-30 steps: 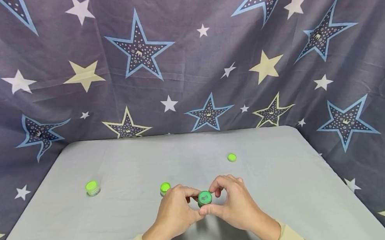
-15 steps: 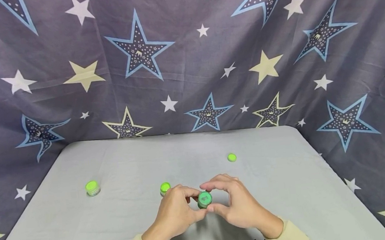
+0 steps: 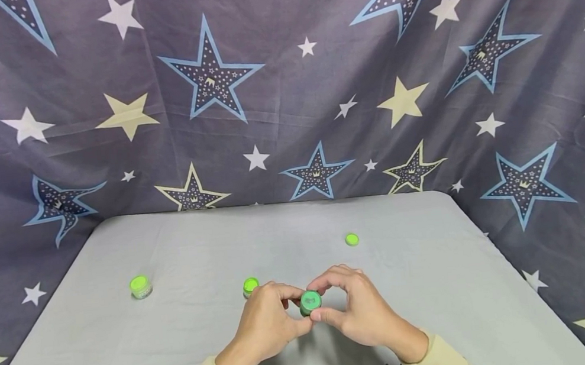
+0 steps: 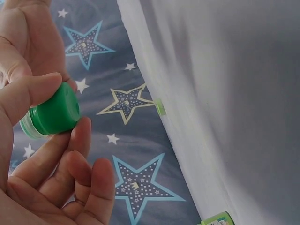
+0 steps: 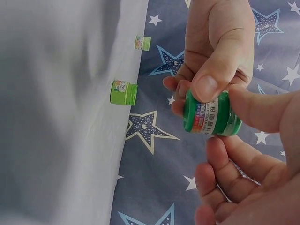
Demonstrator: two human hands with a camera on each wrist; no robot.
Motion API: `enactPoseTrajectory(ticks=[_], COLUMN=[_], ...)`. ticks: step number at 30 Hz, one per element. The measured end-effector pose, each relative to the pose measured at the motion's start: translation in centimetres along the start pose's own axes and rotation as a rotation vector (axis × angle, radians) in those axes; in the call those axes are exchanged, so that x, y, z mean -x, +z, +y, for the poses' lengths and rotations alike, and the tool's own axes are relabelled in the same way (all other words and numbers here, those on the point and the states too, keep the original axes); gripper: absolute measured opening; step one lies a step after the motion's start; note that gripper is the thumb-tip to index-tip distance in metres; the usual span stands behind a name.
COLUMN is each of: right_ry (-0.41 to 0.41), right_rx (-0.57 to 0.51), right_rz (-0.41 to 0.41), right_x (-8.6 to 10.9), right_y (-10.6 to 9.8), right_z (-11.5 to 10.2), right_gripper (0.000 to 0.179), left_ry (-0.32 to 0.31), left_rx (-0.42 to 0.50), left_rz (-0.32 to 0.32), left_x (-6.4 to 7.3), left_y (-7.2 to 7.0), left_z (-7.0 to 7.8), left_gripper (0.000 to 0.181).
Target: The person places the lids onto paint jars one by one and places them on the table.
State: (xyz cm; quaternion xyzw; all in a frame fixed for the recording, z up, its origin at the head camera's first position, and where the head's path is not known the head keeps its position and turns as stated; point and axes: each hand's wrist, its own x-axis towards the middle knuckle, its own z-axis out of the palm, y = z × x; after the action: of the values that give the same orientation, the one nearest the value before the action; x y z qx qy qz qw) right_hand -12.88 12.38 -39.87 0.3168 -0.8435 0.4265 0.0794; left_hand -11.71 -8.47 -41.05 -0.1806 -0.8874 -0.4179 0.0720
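Observation:
A small green paint jar (image 3: 311, 303) is held above the table, between both hands. My left hand (image 3: 268, 322) pinches its body between thumb and fingers. In the right wrist view, that thumb presses beside a printed label on the jar (image 5: 206, 115). My right hand (image 3: 362, 312) has its thumb and forefinger around the clear-rimmed lid end, touching it. The left wrist view shows the jar's green base (image 4: 58, 110) pointing away from the right hand. Partly behind my left hand stands a lime-green jar (image 3: 251, 285).
Another lime-green jar (image 3: 141, 286) stands at the left of the pale cloth-covered table (image 3: 197, 246). Farther back on the right lies a small lime-green disc (image 3: 352, 239), like a lid. A star-patterned curtain (image 3: 272, 89) hangs behind the table.
My right thumb and forefinger spread and drew back from the green jar, then closed in on its lid end again. My left hand and the jar have stayed nearly still.

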Motion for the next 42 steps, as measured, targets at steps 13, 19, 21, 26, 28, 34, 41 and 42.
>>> enactPoseTrajectory(ticks=[13,19,21,26,28,34,41,42], right_ry=[0.056,0.091,0.105,0.141,0.145,0.125,0.030,0.009], right_rx=[-0.023,-0.031,-0.027,-0.021,-0.009,0.017,-0.007,-0.009], right_rz=[0.044,0.060,0.063,0.066,0.069,0.069,0.040,0.035], right_x=[0.01,0.00,0.00,0.00,0.00,0.06,0.12,0.12], right_y=[0.47,0.54,0.56,0.63,0.66,0.57,0.28,0.26], right_z=[0.06,-0.06,-0.07,-0.08,-0.10,-0.13,-0.01,0.06], right_gripper=[0.034,0.035,0.037,0.040,0.041,0.048,0.052,0.051], left_ry=[-0.013,0.016,0.018,0.014,0.012,-0.003,-0.002,0.000], left_rx=[0.025,0.027,0.030,0.030,0.031,0.028,0.007,0.009], left_rz=[0.007,0.008,0.007,0.011,0.011,0.008,0.001,-0.001], left_x=[0.03,0.08,0.12,0.15,0.14,0.07,0.05,0.06], left_y=[0.00,0.00,0.01,0.01,0.00,-0.08,-0.24,-0.26], left_z=[0.02,0.12,0.15,0.14,0.12,0.08,0.07,0.08], left_gripper=[0.025,0.026,0.026,0.026,0.026,0.025,0.025,0.025])
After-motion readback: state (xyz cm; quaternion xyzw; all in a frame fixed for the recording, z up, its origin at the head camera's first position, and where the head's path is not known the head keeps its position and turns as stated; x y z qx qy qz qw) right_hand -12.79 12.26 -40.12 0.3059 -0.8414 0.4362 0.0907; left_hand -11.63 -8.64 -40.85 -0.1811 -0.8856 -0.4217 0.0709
